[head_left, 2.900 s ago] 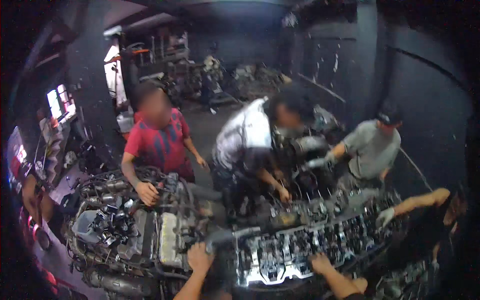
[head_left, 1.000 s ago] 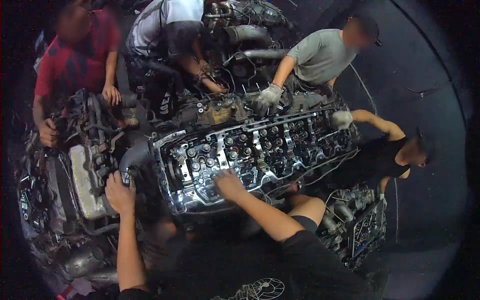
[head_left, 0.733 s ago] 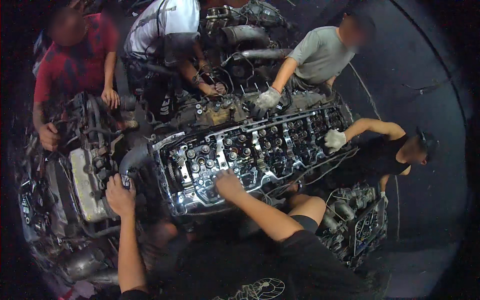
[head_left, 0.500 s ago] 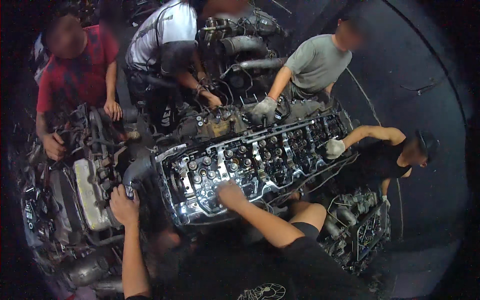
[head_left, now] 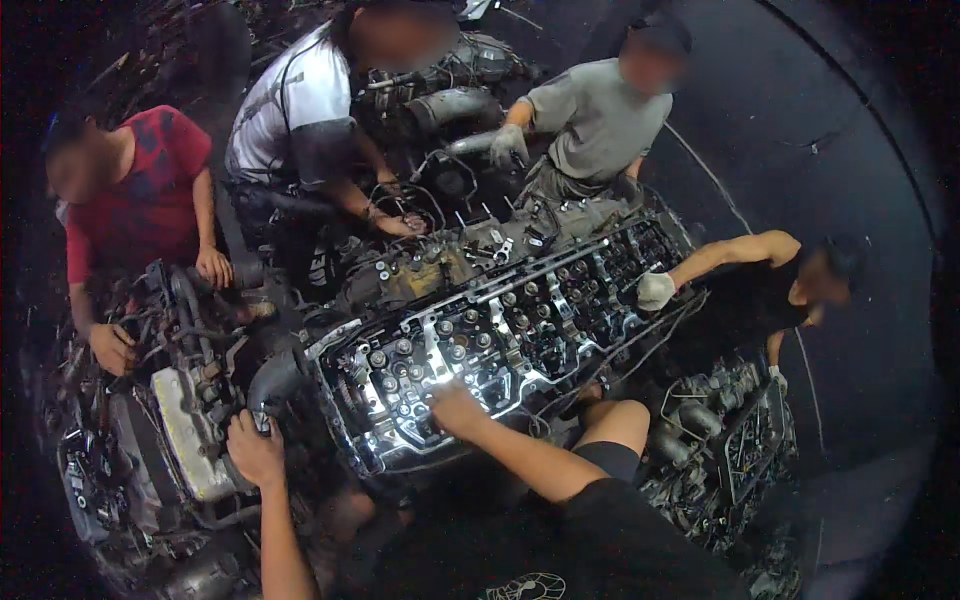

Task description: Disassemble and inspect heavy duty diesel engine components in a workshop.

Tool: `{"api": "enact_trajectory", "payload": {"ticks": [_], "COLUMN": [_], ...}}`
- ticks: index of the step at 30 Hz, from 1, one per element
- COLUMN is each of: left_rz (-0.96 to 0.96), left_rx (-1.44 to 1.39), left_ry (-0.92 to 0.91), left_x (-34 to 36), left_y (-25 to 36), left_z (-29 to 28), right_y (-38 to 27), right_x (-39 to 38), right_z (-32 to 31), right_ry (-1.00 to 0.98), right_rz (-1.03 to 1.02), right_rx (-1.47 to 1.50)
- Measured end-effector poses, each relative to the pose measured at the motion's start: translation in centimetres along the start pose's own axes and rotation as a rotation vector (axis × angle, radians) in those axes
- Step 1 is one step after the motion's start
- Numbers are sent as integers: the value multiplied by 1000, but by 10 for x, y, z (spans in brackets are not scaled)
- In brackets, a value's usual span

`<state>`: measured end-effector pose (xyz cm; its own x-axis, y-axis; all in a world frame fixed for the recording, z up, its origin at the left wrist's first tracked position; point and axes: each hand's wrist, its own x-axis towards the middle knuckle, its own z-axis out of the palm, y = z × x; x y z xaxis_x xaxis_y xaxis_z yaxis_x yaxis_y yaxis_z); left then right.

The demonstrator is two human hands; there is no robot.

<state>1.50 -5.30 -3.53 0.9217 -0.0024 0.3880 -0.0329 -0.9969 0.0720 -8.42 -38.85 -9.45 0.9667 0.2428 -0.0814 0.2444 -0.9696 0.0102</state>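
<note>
My left hand [head_left: 256,450] is closed on something small and metallic that I cannot make out, beside a dark curved pipe [head_left: 278,378] on the left engine [head_left: 195,425]. My right hand [head_left: 462,412] rests over the near-left end of the long open cylinder head [head_left: 532,370], whose shiny bridges and round springs show; its fingertips are blurred in the glare. A gloved hand [head_left: 655,290] of a person in black lies at that head's right end.
A person in red [head_left: 140,200] leans at the left engine, one in white [head_left: 290,120] works behind the centre engine, and one in grey [head_left: 600,130] stands behind its right. More engine parts [head_left: 715,440] lie at lower right, beside dark floor [head_left: 830,170].
The person in grey has lifted a gloved hand off the engine toward their chest. The person in white has raised their head. The view has shifted; my hands keep their places on the engines.
</note>
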Motion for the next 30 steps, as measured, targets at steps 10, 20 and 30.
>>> {"api": "enact_trajectory", "payload": {"ticks": [10,20,30], "left_rz": [-1,24,21], "left_rx": [60,38,85], "left_ry": [3,1,71], "left_x": [-5,-4,-8], "left_y": [-4,-5,-15], "left_z": [12,14,14], "right_y": [0,-1,-2], "right_x": [-2,-3,5], "right_z": [7,5,8], "right_ry": [85,-24,-9], "right_rz": [0,45,-21], "right_rx": [-16,-39,48]}}
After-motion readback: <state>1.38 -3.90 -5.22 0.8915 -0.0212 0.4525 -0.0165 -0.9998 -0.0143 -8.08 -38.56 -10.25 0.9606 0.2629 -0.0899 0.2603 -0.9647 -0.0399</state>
